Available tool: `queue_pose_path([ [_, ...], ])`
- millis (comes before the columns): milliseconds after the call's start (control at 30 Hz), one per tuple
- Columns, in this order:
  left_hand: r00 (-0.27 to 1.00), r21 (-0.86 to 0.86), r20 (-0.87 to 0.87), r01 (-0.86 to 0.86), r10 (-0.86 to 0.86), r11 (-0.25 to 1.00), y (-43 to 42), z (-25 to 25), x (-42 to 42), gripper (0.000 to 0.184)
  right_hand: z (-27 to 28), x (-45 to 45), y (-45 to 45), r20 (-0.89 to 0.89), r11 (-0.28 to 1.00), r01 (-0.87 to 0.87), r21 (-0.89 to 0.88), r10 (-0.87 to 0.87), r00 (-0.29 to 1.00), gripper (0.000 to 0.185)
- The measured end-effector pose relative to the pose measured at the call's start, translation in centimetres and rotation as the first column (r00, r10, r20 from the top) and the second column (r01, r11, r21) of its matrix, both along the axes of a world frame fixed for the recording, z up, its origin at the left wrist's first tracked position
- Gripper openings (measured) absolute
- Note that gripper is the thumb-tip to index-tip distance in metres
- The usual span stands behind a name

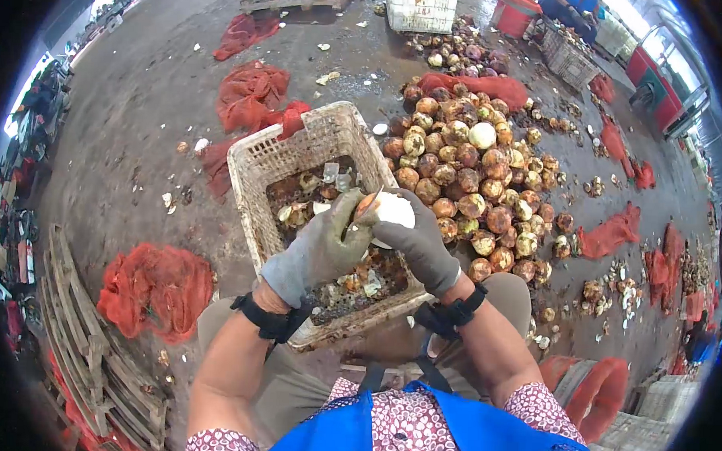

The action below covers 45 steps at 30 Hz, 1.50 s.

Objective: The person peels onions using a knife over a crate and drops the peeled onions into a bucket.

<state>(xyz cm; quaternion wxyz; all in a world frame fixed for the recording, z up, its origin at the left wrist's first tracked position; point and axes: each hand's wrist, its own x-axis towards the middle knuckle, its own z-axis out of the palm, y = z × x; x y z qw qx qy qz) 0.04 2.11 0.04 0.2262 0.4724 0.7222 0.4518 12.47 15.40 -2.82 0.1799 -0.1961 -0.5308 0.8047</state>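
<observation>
Over a dirty white plastic crate (247, 168), a mostly white, peeled onion (397, 210) is held between my gloved hands. My right hand (426, 243), in a grey glove, wraps its fingers round the onion's right side. My left hand (328, 234), in a stained grey glove, is closed against the onion's left side, where a patch of orange-brown skin (367, 203) shows. A thin dark edge by that patch is too small to make out. Inside the crate lie onion peelings (370, 284) and wet scraps.
A large heap of unpeeled onions (466, 170) lies right of the crate. Red mesh bags (155, 291) are scattered over the floor. Wooden pallet slats (90, 339) stand at the left. Further back are another white crate (421, 8), a red bucket (515, 13) and a seated person (570, 13).
</observation>
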Motion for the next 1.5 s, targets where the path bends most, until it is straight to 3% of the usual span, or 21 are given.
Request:
queue_pose_path([
  [67,0.996,0.142,-0.043,0.087,-0.082,0.986,-0.5,-0.9,-0.2,0.03,0.4,0.2,0.4,0.058,0.931,-0.021,0.364,0.0,0.998,0.056],
  [100,0.978,0.185,-0.204,0.091,-0.053,0.979,-0.4,-1.2,-0.3,0.038,0.6,0.2,0.3,0.093,0.928,0.008,0.373,-0.046,0.995,0.056],
  [233,0.986,0.057,-0.165,-0.008,0.017,0.998,-0.5,-1.6,0.3,0.035,-0.5,-0.2,-0.3,0.048,0.874,0.068,0.481,-0.104,0.993,0.058],
  [300,0.976,0.236,0.216,-0.038,-0.014,0.971,-0.4,-1.8,0.0,0.04,0.4,0.3,-0.5,-0.01,0.937,0.053,0.346,-0.053,0.999,0.058],
  [333,0.977,0.234,0.213,-0.032,-0.019,0.972,-0.5,-2.2,-0.2,0.04,0.1,0.3,-0.2,-0.013,0.937,0.06,0.343,-0.059,0.998,0.058],
  [400,0.96,0.259,0.276,-0.12,0.045,0.958,-0.6,-2.4,-0.1,0.035,-0.3,0.0,0.5,-0.166,0.999,-0.03,0.039,0.036,0.985,0.059],
  [467,0.976,0.315,0.198,-0.15,0.089,0.937,-0.2,-1.5,0.3,0.029,0.5,0.0,0.4,-0.189,0.994,-0.099,-0.043,0.089,0.978,0.059],
  [567,0.968,0.325,-0.139,-0.153,0.207,0.933,0.2,-2.5,0.0,0.021,-0.3,-0.5,0.5,-0.045,0.989,-0.05,-0.14,0.044,0.998,0.051],
  [700,0.966,0.252,-0.199,-0.111,0.164,0.961,0.5,-3.5,0.5,0.029,-1.3,-0.5,0.4,-0.001,0.972,-0.059,-0.228,0.06,0.998,0.046],
  [800,0.951,0.247,0.264,-0.231,0.164,0.941,0.1,-2.1,-1.3,0.023,-1.0,-0.5,0.4,-0.075,0.961,0.026,-0.274,-0.048,0.996,0.047],
  [833,0.903,0.209,0.396,-0.267,0.168,0.941,-0.1,-1.1,-1.5,0.023,-0.8,0.1,1.3,-0.11,0.965,-0.077,-0.249,0.051,0.993,0.049],
  [867,0.903,0.208,0.396,-0.265,0.166,0.941,-0.2,-0.8,-1.9,0.023,-0.7,0.2,1.5,-0.11,0.966,-0.075,-0.249,0.048,0.993,0.049],
  [933,0.929,-0.144,-0.185,-0.347,0.32,0.927,-0.4,-0.5,-2.7,0.033,0.1,0.3,1.4,-0.03,0.999,-0.007,-0.036,0.006,1.0,0.051],
  [967,0.859,-0.047,-0.429,-0.329,0.278,0.943,-0.8,-1.3,-2.5,0.043,0.2,0.4,1.5,-0.009,1.0,-0.02,0.008,0.02,1.0,0.058],
  [1000,0.86,-0.051,-0.429,-0.329,0.277,0.943,-0.9,-1.1,-2.2,0.043,0.2,0.4,1.5,-0.007,1.0,-0.021,0.004,0.021,1.0,0.058],
  [1100,0.959,-0.01,0.278,-0.061,0.062,0.998,-0.6,-0.7,-1.0,0.05,-0.4,-0.2,0.7,0.05,0.968,-0.068,0.242,0.057,0.997,0.071],
  [1133,0.958,-0.008,0.279,-0.063,0.063,0.998,-0.7,-0.8,-1.0,0.05,-0.6,-0.1,0.5,0.051,0.967,-0.07,0.244,0.059,0.997,0.071],
  [1200,0.986,-0.091,-0.139,0.077,-0.09,0.993,-1.1,-1.0,-0.9,0.052,-0.6,-0.1,0.2,0.114,0.785,-0.094,0.612,0.031,0.993,0.073],
  [1267,0.975,-0.03,-0.206,0.083,-0.088,0.996,-1.3,-1.5,-0.7,0.053,-1.3,-0.2,0.0,0.074,0.814,-0.066,0.577,0.029,0.997,0.074],
  [1333,0.937,0.087,-0.338,0.123,-0.087,0.989,-1.4,-2.0,-0.4,0.057,-0.6,0.1,-0.1,0.062,0.659,-0.018,0.752,-0.043,0.997,0.073],
  [1500,0.965,0.096,-0.258,0.061,-0.034,0.993,-1.6,-2.2,-0.1,0.059,-0.5,0.0,-0.9,0.072,0.64,0.023,0.768,-0.122,0.99,0.071],
])
